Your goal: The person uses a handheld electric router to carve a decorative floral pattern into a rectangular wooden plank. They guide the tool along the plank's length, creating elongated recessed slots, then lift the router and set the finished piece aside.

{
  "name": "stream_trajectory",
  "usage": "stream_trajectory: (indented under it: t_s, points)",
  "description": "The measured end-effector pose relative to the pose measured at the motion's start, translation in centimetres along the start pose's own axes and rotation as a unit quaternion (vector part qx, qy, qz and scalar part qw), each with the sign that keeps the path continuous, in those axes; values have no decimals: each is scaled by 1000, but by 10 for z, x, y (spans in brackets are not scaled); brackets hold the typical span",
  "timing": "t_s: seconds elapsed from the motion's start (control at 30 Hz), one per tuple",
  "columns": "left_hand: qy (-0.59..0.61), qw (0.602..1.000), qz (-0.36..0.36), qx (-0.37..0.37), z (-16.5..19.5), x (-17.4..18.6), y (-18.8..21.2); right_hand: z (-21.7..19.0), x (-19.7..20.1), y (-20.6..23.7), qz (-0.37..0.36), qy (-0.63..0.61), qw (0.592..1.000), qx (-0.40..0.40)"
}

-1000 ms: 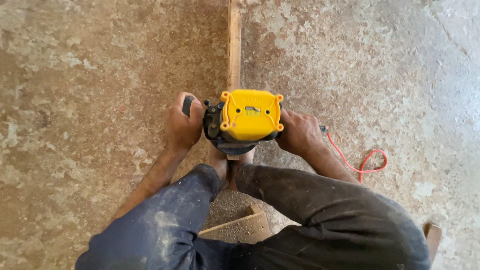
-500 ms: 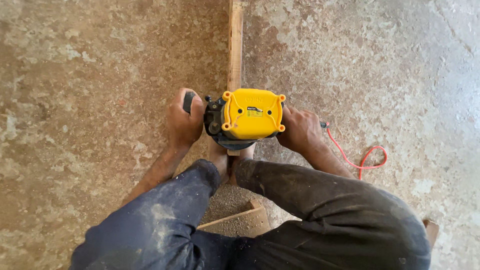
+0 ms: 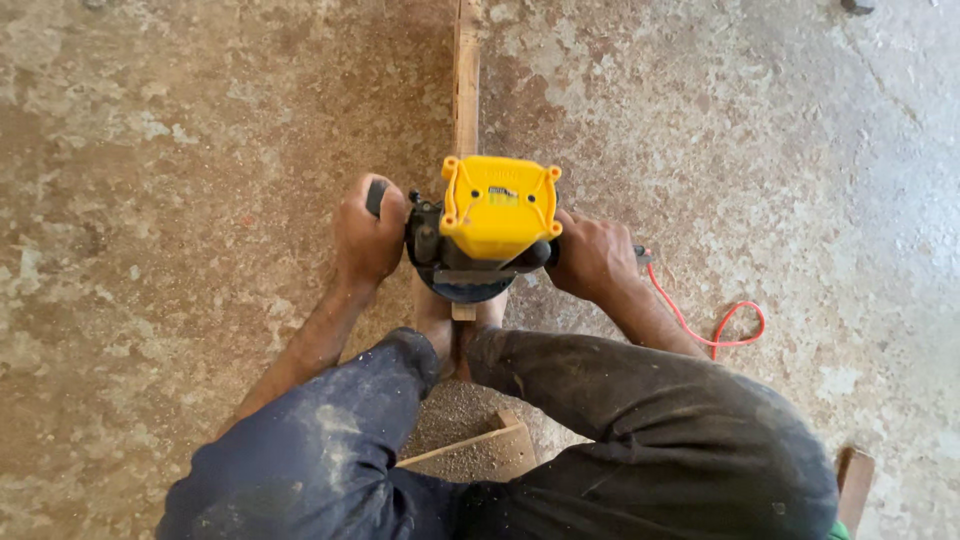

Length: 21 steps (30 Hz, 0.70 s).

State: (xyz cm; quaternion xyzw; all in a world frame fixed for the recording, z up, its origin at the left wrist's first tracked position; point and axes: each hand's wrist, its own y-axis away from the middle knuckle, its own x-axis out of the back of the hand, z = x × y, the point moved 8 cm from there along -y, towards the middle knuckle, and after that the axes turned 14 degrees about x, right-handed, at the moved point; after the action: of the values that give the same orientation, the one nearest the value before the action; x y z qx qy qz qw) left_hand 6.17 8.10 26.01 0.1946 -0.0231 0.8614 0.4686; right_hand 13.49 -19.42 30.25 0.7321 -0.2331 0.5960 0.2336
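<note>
Router (image 3: 497,215): yellow square cap, black round base, on narrow plank (image 3: 466,80) over concrete floor (image 3: 180,150). Left hand (image 3: 368,235), right hand (image 3: 592,256): fingers wrapped round side handles. Red cord (image 3: 715,325) at right.

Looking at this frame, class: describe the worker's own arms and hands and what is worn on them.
Both forearms are bare, with no sleeves in view. The left hand and right hand wear no gloves, rings, watch or bands that can be seen. Both look dusty from work. Lower down, the legs are covered by dark trousers streaked with pale dust, bluish on the left leg and near black on the right.
</note>
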Motion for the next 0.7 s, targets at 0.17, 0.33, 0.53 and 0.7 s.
stream_trajectory:
  t_s: [0.17, 0.33, 0.53, 0.7]
  points:
    - [27, 999, 15, -44, -5, 6, 22, -9, -11, 10, 30, 21, 999, 39]
    - [17, 999, 2, -28, -2, 1, -5, 16, -21, -5, -149, -14, 986, -76]
    - [-9, 999, -15, 27, 4, -5, -37, 9, 14, -25, -104, -8, 993, -52]
    - [-9, 1000, -2, 8, 8, -5, -29, 3, 18, -23, -77, 1, 997, -28]
